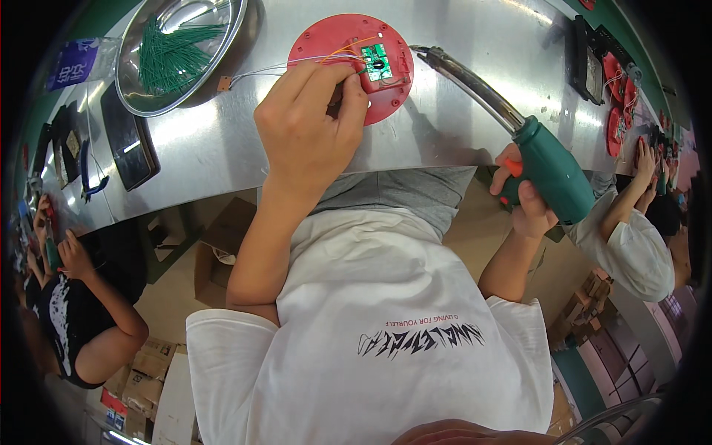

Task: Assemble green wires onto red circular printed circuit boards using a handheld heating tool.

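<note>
A round red plastic disc lies on the metal table, bearing a small green circuit board. Thin orange and pale wires run from the board out to the left, toward a small brown piece. My left hand rests over the disc's near left part, thumb and fingers pinched on a thin wire at the board's edge; the fingertips are partly hidden. My right hand grips a soldering gun with a green handle and red trigger. Its metal tip sits just right of the disc, apart from the board.
A steel bowl with many cut green wires stands at the far left, beside a clear bag with a purple label. Nearer lie a dark phone and pliers. Co-workers sit on both sides.
</note>
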### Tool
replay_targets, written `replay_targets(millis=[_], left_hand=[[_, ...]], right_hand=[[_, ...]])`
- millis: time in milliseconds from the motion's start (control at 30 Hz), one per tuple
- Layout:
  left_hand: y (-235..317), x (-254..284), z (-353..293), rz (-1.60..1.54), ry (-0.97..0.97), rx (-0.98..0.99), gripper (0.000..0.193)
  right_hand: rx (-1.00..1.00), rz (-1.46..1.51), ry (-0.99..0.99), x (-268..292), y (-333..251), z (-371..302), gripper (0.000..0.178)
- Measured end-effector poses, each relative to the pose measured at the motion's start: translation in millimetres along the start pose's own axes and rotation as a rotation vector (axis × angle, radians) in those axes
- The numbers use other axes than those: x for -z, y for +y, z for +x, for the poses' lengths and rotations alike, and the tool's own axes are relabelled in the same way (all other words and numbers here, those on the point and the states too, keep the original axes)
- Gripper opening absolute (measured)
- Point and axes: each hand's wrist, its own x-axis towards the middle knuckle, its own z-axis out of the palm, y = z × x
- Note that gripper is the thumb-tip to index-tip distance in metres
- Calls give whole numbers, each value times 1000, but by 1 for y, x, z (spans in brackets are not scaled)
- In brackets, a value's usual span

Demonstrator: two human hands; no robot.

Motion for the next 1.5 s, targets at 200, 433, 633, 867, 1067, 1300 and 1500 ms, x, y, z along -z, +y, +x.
replay_targets(millis=[200, 433, 633, 867, 1067, 1300, 1500], left_hand=[[3, 1, 0, 10, -5, 3, 4], [5, 1, 0, 4, -49, 26, 4], [13, 8, 7, 9, -49, 18, 3], [23, 11, 9, -69, -68, 55, 8], [42, 32, 15, 109, -67, -284, 9], [30, 4, 50, 476, -301, -691, 9], [21, 0, 79, 102, -327, -260, 8]], right_hand=[[112, -88, 62, 2, 8, 10, 49], [71, 316, 182, 3, 34, 32, 51], [33, 343, 224, 2, 30, 40, 45], [48, 418, 331, -2, 25, 36, 33], [110, 507, 399, -1, 23, 31, 30], [107, 559, 515, -1, 26, 33, 28], [141, 514, 542, -11, 30, 32, 32]])
